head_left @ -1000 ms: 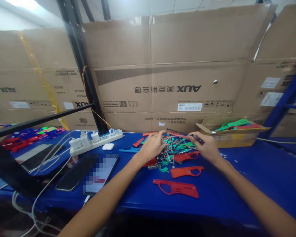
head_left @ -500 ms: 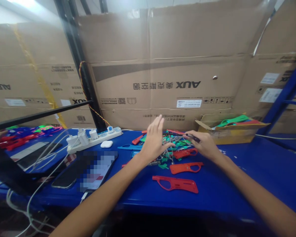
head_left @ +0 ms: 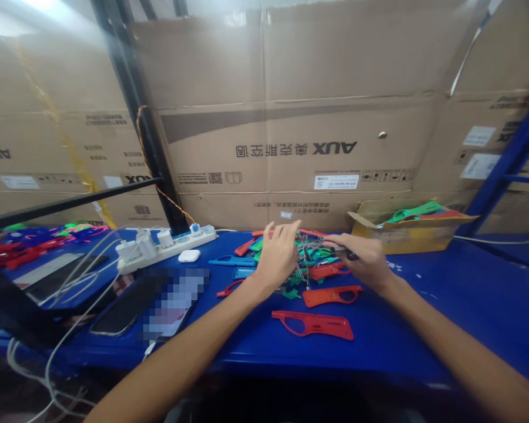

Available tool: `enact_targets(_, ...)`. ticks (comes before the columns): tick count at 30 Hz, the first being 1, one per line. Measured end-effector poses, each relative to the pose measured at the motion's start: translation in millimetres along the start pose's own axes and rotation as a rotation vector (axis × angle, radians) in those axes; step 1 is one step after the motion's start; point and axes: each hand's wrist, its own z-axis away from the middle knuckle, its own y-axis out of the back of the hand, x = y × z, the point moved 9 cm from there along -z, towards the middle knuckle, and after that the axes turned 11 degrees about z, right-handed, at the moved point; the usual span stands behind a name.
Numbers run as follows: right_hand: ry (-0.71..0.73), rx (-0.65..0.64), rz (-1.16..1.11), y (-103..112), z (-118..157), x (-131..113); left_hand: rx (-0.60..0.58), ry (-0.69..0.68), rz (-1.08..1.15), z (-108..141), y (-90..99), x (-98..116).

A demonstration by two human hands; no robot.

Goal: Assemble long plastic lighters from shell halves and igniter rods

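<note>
My left hand (head_left: 278, 254) is raised over the left side of a pile of green plastic parts (head_left: 321, 256) and thin wires. Its fingers are apart and slightly bent; the thumb is hidden. My right hand (head_left: 367, 258) is closed around a slim tool with a black handle end (head_left: 351, 255), whose thin shaft points left over the pile. I cannot tell its exact kind. In front lie a red plastic lighter shell (head_left: 330, 327) and an orange-red one (head_left: 324, 296), each with a finger loop. A blue shell (head_left: 233, 261) rests left of my left hand.
A cardboard box (head_left: 417, 235) with green and red shells stands at the back right. On the left are a white power strip (head_left: 185, 242) with plugs, a white earbud case (head_left: 189, 255), two phones and loose white cables. A cardboard wall (head_left: 291, 76) closes off the back.
My left hand has lowered and its outstretched fingers have bent. My right hand has shifted slightly right, still gripping the tool, which has turned a little. The view has moved slightly.
</note>
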Motion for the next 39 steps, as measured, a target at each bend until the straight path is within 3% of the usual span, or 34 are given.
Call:
enact_targets(5,-0.133,0.004,-0.033,0,1,20,-0.014,0.002,0.067,-3,9.2,-4)
enact_targets(13,-0.206,0.037,-0.001,6,0,31,-0.006,0.053,0.179,-2,6.7,-15)
enact_targets(16,-0.228,0.056,0.017,9,-1,34,0.083,0.119,0.214,0,10.3,-23)
enact_targets(21,-0.255,0.068,0.041,10,0,38,0.373,0.215,0.253,5,33.2,-37)
enact_targets(24,-0.260,0.062,0.052,10,0,38,0.424,0.279,0.276,6,40.6,-46)
enact_targets(27,-0.263,0.048,0.054,9,1,37,0.262,0.322,0.355,1,28.7,-50)
enact_targets(30,-0.278,0.030,0.065,7,2,38,0.073,0.263,0.395,-3,11.7,-39)
enact_targets(39,-0.349,0.058,0.098,14,3,51,-0.208,0.116,0.432,2,-21.4,-14)
